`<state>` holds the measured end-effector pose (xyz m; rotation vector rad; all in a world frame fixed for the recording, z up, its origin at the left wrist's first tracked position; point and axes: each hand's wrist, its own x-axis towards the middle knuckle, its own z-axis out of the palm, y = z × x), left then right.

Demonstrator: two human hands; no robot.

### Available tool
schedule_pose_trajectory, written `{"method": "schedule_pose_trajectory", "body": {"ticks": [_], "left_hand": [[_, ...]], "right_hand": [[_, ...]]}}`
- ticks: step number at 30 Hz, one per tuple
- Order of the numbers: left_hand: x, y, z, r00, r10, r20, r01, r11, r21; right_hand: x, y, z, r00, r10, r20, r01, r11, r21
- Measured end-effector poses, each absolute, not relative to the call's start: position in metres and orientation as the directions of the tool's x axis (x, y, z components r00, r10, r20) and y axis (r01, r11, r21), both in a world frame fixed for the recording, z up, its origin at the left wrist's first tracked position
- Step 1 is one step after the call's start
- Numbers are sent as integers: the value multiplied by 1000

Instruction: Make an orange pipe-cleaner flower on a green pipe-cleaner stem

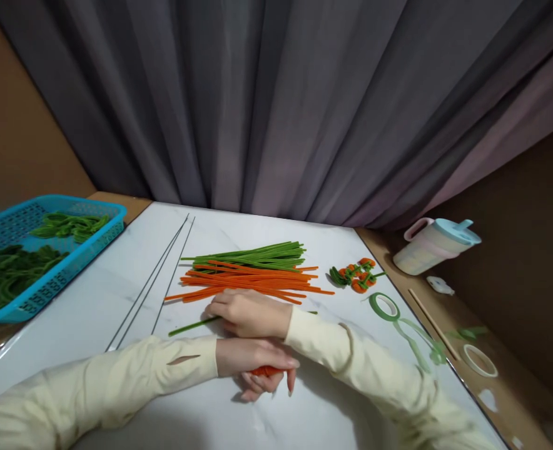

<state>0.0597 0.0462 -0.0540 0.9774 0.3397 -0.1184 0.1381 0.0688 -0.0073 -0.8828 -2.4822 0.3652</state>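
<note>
My left hand (263,361) is closed around a small orange piece (267,370), seemingly coiled pipe cleaner, mostly hidden by the fingers. Crossing above it, my right hand (249,312) reaches left with curled fingers on a single green pipe cleaner (194,326). The middle of that stem is hidden under the hand. Just beyond lies a spread of orange pipe cleaners (253,280), and behind them a bundle of green pipe cleaners (262,255). To the right sits a cluster of small orange shapes with green tops (358,275).
A blue basket (77,253) with green coiled pieces stands at left. Thin dark wires (157,275) lie near it. Green tape (384,306) trails off at right, near a wooden stick (431,322), a white ring (479,360) and a lidded cup (433,247). A grey curtain (276,112) hangs behind.
</note>
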Motion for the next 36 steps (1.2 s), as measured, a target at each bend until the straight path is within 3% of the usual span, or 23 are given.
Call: {"method": "schedule_pose_trajectory", "body": {"ticks": [3, 6, 10, 11, 14, 16, 18, 19, 20, 23, 26, 29, 33, 36], "left_hand": [[59, 47, -52, 947, 37, -319, 242, 572, 784], [57, 49, -51, 945, 22, -327, 247, 609, 754], [56, 53, -54, 930, 21, -367, 252, 690, 679], [56, 54, -55, 927, 18, -374, 250, 714, 654], [56, 59, -60, 925, 23, -378, 210, 800, 563], [56, 61, -64, 924, 64, -378, 141, 861, 489], [58, 62, -66, 916, 139, -376, 47, 895, 444], [59, 63, -66, 910, 188, -370, -7, 898, 440], [60, 63, -65, 901, 243, -359, -63, 893, 446], [65, 69, -53, 847, 434, -308, -239, 827, 509], [74, 80, -31, 775, 576, -259, -383, 755, 533], [84, 91, -9, 750, 602, -275, -474, 778, 412], [96, 97, 5, 755, 600, -264, -504, 789, 351], [100, 96, 6, 746, 594, -300, -526, 803, 282]], "right_hand": [[127, 73, -9, -854, 462, 241, 435, 887, -158], [137, 77, -4, -869, 474, 145, 478, 878, -8], [174, 82, 15, -829, 550, 103, 550, 835, -25], [186, 81, 24, -835, 536, 127, 527, 844, -101], [227, 63, 59, -668, 627, 400, 568, 778, -270], [251, 40, 81, -371, 765, 527, 656, 617, -434], [269, 14, 90, 39, 817, 576, 569, 455, -685], [275, 3, 89, 193, 826, 529, 462, 399, -792], [279, -8, 85, 243, 856, 456, 351, 361, -864], [281, -28, 54, 189, 972, 136, 145, 110, -983], [272, -39, 17, 49, 993, -107, 188, -115, -976], [259, -46, -11, -128, 992, -22, 328, 21, -945], [246, -51, -28, -123, 932, 340, 470, 356, -807], [241, -51, -33, -89, 867, 490, 514, 461, -724]]}}
